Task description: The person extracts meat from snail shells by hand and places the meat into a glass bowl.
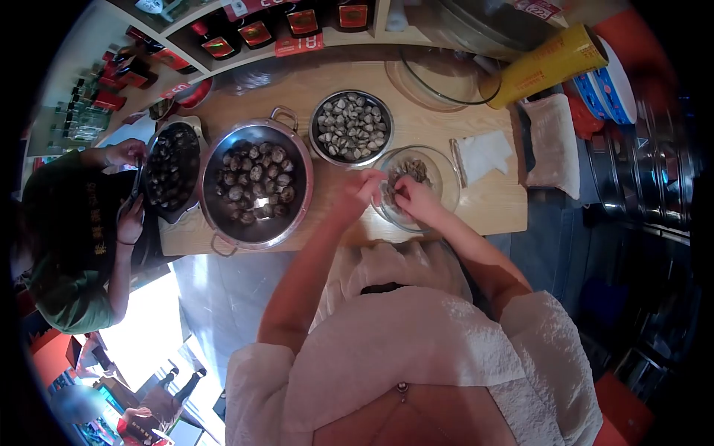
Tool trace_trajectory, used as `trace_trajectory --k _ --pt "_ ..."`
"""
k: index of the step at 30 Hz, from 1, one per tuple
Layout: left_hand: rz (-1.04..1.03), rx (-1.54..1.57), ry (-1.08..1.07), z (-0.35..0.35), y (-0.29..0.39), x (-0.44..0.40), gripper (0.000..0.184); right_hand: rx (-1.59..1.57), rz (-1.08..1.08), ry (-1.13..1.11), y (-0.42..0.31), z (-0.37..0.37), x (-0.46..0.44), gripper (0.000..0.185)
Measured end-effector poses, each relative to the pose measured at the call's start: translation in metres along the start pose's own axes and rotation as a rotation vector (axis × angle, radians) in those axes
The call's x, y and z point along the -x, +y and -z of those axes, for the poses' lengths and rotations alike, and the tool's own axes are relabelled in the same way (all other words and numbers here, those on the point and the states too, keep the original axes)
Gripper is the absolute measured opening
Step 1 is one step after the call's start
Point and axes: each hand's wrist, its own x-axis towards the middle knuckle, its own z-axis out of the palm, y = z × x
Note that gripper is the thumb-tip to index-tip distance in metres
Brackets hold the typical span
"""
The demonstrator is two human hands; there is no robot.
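My left hand (362, 192) is at the left rim of a clear glass bowl (448, 160), its fingers drawn together. Whatever it may hold is too small to make out. My right hand (418, 201) reaches into the same bowl from the right, fingers curled at brownish shellfish pieces (413, 165); its grip is partly hidden. Behind my left hand stands a steel bowl (315, 132) of small pale clams (351, 125). Farther left, a wide two-handled metal pan (303, 204) contains round brown shellfish, apparently snails (256, 175).
At the table's left end, a person (71, 238) holds a dark tool over a container of dark shellfish (172, 167). A white cloth (487, 151) lies right of my bowl. Behind it are a large glass bowl (416, 89) and a yellow roll (550, 67). Bottles (256, 30) line the shelf.
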Motion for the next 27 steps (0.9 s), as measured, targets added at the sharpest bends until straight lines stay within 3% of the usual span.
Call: trace_trajectory --k 2,3,4,5,9,11,15,18,20,23,25,27 --pt "-0.029 -0.039 0.020 0.003 0.000 0.000 0.021 -0.068 -0.044 0.044 -0.020 0.012 -0.001 0.013" --pt "-0.130 -0.064 0.043 0.004 -0.001 0.002 0.019 -0.061 -0.030 0.039 -0.028 0.019 -0.006 0.013" --pt "-0.229 -0.091 0.067 0.004 -0.004 0.004 0.018 -0.023 0.055 0.175 -0.035 0.025 -0.013 0.012" --pt "-0.233 -0.090 0.079 0.005 -0.006 0.006 0.018 0.011 0.138 0.311 -0.041 0.031 -0.021 0.010" --pt "-0.219 -0.056 0.069 0.002 0.002 0.019 0.017 0.158 0.266 0.363 -0.065 0.039 -0.082 0.009" --pt "-0.212 -0.043 0.070 0.001 0.001 0.026 0.016 0.550 0.336 0.440 -0.048 0.026 -0.125 0.012" --pt "-0.087 0.006 0.082 0.007 -0.003 0.036 0.016 0.856 0.226 0.278 -0.038 0.011 -0.168 0.016" --pt "-0.081 0.050 0.115 0.012 -0.010 0.040 0.016 0.890 0.383 0.414 -0.034 0.004 -0.172 0.018" --pt "-0.087 0.090 0.142 0.013 -0.010 0.043 0.015 0.858 0.395 0.360 -0.037 0.002 -0.167 0.022" --pt "-0.121 0.092 0.144 0.013 -0.006 0.037 0.013 0.590 0.263 0.386 -0.050 0.007 -0.153 0.019" --pt "-0.175 0.112 0.185 0.012 -0.010 0.028 0.015 -0.554 0.014 -0.012 -0.069 0.017 -0.123 0.016" --pt "-0.217 0.094 0.225 0.008 -0.006 0.023 0.013 -0.641 -0.042 -0.094 -0.090 0.026 -0.080 0.017"
